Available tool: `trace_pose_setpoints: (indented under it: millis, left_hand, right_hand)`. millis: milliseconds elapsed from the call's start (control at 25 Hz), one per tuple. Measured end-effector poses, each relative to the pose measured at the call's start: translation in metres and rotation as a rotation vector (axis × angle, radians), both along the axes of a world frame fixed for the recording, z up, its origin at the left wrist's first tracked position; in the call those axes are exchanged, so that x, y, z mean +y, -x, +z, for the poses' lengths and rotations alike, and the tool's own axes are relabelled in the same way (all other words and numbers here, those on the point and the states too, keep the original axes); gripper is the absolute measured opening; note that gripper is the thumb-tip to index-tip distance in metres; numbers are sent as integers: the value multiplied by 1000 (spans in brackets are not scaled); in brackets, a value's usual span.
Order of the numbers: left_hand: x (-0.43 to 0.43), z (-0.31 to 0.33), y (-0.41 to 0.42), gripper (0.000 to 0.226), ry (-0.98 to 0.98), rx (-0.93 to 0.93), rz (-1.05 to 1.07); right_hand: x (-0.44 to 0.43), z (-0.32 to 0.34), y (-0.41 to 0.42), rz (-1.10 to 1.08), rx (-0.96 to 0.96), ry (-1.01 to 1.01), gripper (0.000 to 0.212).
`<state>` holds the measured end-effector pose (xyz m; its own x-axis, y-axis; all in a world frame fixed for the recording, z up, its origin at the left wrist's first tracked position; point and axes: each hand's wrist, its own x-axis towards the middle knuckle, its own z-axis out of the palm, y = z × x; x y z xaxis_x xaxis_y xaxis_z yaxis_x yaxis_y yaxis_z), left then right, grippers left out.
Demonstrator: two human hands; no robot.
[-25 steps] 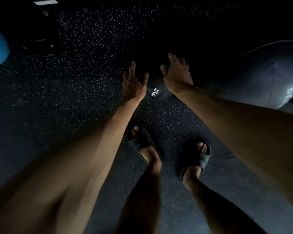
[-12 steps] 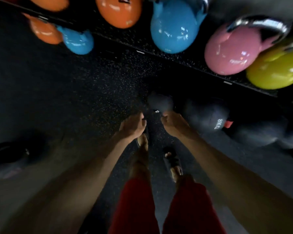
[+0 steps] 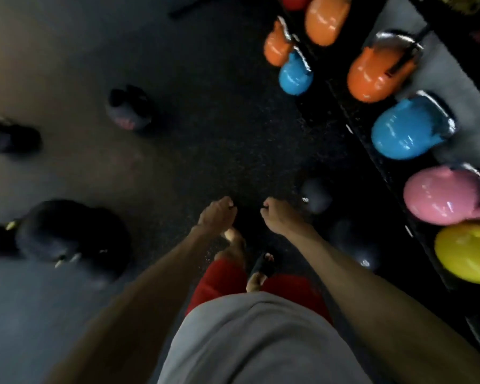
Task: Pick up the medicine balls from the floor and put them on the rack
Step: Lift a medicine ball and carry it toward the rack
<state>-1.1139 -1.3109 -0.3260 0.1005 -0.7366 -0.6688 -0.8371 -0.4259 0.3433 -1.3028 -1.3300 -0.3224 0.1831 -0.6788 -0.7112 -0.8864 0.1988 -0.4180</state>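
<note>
Medicine balls, dark rubber spheres, lie on the dark speckled floor [image 3: 205,139]: 1 large ball [image 3: 67,234] at 9 o'clock and 1 smaller ball [image 3: 129,112] with red print at 11 o'clock. A 3rd ball [image 3: 315,198] and a 4th ball [image 3: 354,245] sit in shadow at 3 o'clock, just beside the black rack [image 3: 341,103] that carries glossy coloured kettlebells [image 3: 441,195]. We cannot tell whether these 2 rest on the floor or on a low shelf. The left hand [image 3: 218,214] and right hand [image 3: 279,217] hang near each other at centre, fingers loosely curled, gripping nothing. We judge the step in hand to be choosing the next ball. The next move calls for turning toward 9 o'clock, bending, and spreading both hands round the large ball.
</note>
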Motion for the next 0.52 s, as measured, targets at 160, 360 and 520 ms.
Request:
trace_pose_setpoints:
  millis: [160, 360, 520]
  left_hand:
    - [99, 10, -77, 29, 26, 13, 226]
    - [226, 17, -165, 26, 32, 18, 521]
    - [320, 16, -226, 30, 8, 15, 653]
  right_hand:
    - [39, 19, -80, 327, 13, -57, 34]
    - [106, 32, -197, 647, 62, -35, 37]
    - [178, 34, -291, 827, 82, 4, 39]
